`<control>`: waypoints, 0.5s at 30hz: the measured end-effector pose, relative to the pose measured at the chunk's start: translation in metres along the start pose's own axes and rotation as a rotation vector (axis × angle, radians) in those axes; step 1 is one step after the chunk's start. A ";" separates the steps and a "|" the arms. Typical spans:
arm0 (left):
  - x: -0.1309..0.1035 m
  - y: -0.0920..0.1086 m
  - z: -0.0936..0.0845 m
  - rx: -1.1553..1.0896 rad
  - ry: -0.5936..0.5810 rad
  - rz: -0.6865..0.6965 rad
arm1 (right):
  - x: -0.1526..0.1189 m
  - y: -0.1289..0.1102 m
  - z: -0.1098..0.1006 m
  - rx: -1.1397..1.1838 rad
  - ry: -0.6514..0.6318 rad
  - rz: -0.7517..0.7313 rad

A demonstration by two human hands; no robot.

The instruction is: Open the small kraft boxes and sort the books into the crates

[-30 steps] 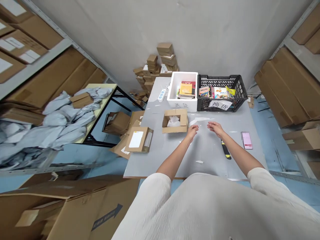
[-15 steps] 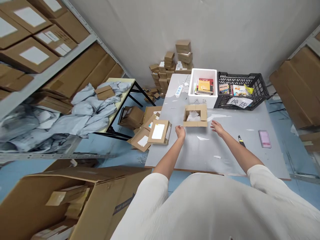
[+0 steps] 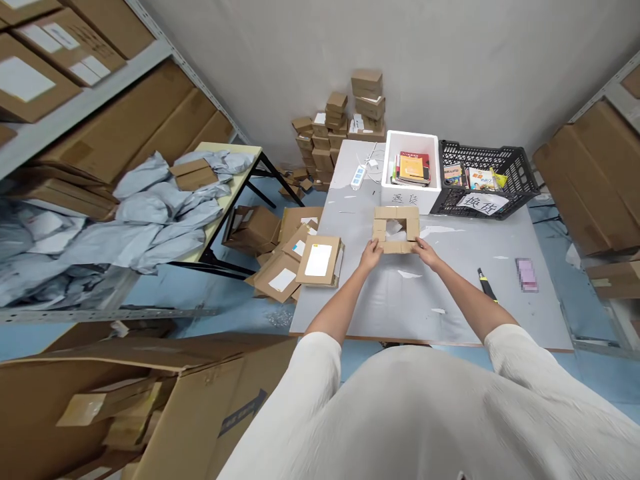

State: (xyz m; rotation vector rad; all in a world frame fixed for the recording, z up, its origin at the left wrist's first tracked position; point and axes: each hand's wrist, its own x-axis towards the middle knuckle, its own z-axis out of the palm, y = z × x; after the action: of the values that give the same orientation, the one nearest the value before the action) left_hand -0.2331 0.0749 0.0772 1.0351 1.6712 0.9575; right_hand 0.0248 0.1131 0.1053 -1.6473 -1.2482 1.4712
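Note:
A small cardboard box (image 3: 396, 212) lies on the grey table (image 3: 425, 300), its flaps folded partly inward around a central opening with whitish material inside. My left hand (image 3: 371, 253) grips the box's near left corner with closed fingers. At the near right corner, my right hand (image 3: 426, 252) holds the box in the same way. Left of my hands, a flat carton with a white label (image 3: 318, 260) rests at the table's left edge.
Behind the box stand a white bin of books (image 3: 411, 200) and a black crate (image 3: 500, 207). A cutter (image 3: 487, 285) and a pink object (image 3: 527, 275) lie at right. Grey parcels (image 3: 150, 207) cover a side table. A large open carton (image 3: 230, 393) stands at lower left.
Both hands have closed on the near corners of the box. The box's side flaps now lie inward, narrowing its opening. The view has shifted slightly.

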 end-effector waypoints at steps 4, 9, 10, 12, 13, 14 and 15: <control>-0.009 0.005 0.001 0.058 -0.011 0.044 | 0.002 0.004 -0.009 -0.018 0.002 -0.013; -0.028 0.015 0.002 0.111 0.010 -0.023 | -0.002 0.004 -0.023 -0.117 0.061 -0.083; -0.032 0.018 0.004 0.117 0.017 -0.030 | -0.003 0.003 -0.026 -0.133 0.063 -0.104; -0.041 0.022 0.006 0.124 0.039 -0.027 | -0.006 0.000 -0.030 -0.146 0.051 -0.139; -0.045 0.024 0.007 0.123 0.057 -0.019 | -0.008 -0.001 -0.032 -0.142 0.040 -0.155; -0.049 0.026 0.008 0.122 0.079 -0.008 | -0.009 -0.003 -0.034 -0.135 0.027 -0.169; -0.054 0.028 0.008 0.120 0.103 0.005 | -0.011 -0.006 -0.034 -0.129 0.012 -0.184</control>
State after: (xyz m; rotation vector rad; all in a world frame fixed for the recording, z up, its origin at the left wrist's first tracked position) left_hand -0.2075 0.0360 0.1167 1.0849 1.8301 0.9371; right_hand 0.0573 0.1108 0.1217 -1.5731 -1.4730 1.2917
